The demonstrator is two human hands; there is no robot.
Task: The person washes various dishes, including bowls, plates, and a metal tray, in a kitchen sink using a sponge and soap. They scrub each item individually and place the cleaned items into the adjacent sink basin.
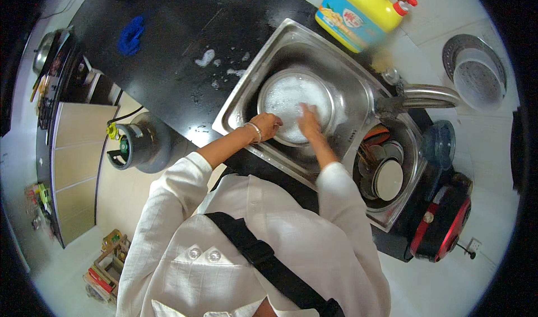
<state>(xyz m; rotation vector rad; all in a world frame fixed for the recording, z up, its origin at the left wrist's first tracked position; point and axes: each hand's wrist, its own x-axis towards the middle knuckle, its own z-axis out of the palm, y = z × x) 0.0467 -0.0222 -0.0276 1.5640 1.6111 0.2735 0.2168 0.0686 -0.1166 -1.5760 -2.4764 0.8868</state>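
A round metal basin (333, 101) stands in the left bowl of the steel sink (253, 76), holding white, foamy suds (288, 92). At its near left rim is my left hand (267, 127), a bangle on the wrist. The fingers are curled closed over the rim. My right hand (309, 122) reaches into the basin at the suds, toward its right side. Motion smears those fingers, so their shape is unclear. Whether a cloth or dish lies under the foam is hidden.
Dishes, including a white bowl (388, 181), fill the right sink bowl. A faucet (420, 97) rises beyond the divider. A yellow jug (364, 12) stands behind the sink. On the black counter lies a blue cloth (130, 36); a gas cylinder (148, 143) stands below. A red-black appliance (443, 222) sits right.
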